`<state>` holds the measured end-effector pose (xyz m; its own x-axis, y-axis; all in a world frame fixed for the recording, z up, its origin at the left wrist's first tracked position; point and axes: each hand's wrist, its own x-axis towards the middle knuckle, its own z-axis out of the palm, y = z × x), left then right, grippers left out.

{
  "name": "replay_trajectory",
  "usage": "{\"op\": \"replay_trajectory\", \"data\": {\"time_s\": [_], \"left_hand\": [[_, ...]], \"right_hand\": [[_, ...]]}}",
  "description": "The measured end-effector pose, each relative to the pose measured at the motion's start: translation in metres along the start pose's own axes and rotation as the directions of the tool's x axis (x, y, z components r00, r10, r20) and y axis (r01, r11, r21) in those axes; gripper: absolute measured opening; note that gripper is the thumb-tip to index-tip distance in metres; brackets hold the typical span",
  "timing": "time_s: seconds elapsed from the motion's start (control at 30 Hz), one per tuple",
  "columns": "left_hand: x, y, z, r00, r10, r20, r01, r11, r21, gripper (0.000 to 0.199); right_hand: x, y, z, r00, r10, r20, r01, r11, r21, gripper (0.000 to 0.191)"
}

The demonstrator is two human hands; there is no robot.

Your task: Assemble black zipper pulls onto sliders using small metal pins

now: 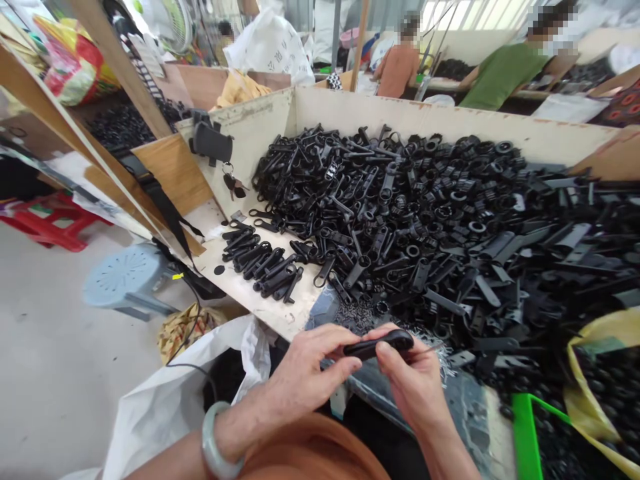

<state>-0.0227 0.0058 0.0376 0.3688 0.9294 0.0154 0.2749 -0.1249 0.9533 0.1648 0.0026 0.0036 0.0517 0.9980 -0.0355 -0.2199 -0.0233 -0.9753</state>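
Note:
Between my two hands is a long black plastic part, held just above the near edge of the bench. My left hand pinches its left end between thumb and fingers. Around its rounded right end, the thumb and fingers of my right hand are closed. A thin metal piece sticks out to the right of my right fingers. Beyond the hands lies a large heap of black plastic parts. Rows of similar black parts lie on the pale board to the left of the heap.
Small metal pieces lie just behind my right hand. A green crate and a yellow bag stand at the right. At the lower left is a white sack, with a blue stool beyond. Two people work behind the bin wall.

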Motion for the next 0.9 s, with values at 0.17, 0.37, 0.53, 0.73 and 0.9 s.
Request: {"op": "replay_trajectory", "data": {"time_s": [0.17,0.37,0.53,0.73,0.9], "left_hand": [[0.004,-0.001,0.011,0.992,-0.107,0.071,0.114,0.988,-0.100,0.026],[0.002,-0.002,0.017,0.998,-0.065,-0.005,0.065,0.998,-0.015,0.027],[-0.003,-0.006,0.014,0.997,0.070,-0.040,-0.068,0.997,0.049,0.030],[0.001,-0.018,0.026,0.982,-0.047,-0.185,0.048,0.999,0.004,0.026],[0.004,-0.029,0.016,0.960,-0.268,-0.079,0.233,0.924,-0.302,0.029]], "right_hand": [[-0.002,0.007,0.004,0.995,0.052,-0.086,-0.046,0.997,0.068,0.032],[-0.011,0.014,0.009,0.988,0.142,-0.061,-0.135,0.985,0.107,0.038],[-0.015,0.013,0.014,0.987,0.158,-0.006,-0.156,0.979,0.132,0.035],[0.003,0.021,0.031,0.965,0.233,-0.119,-0.211,0.963,0.169,0.046],[0.005,0.024,0.024,0.959,0.282,0.017,-0.282,0.951,0.126,0.044]]}}
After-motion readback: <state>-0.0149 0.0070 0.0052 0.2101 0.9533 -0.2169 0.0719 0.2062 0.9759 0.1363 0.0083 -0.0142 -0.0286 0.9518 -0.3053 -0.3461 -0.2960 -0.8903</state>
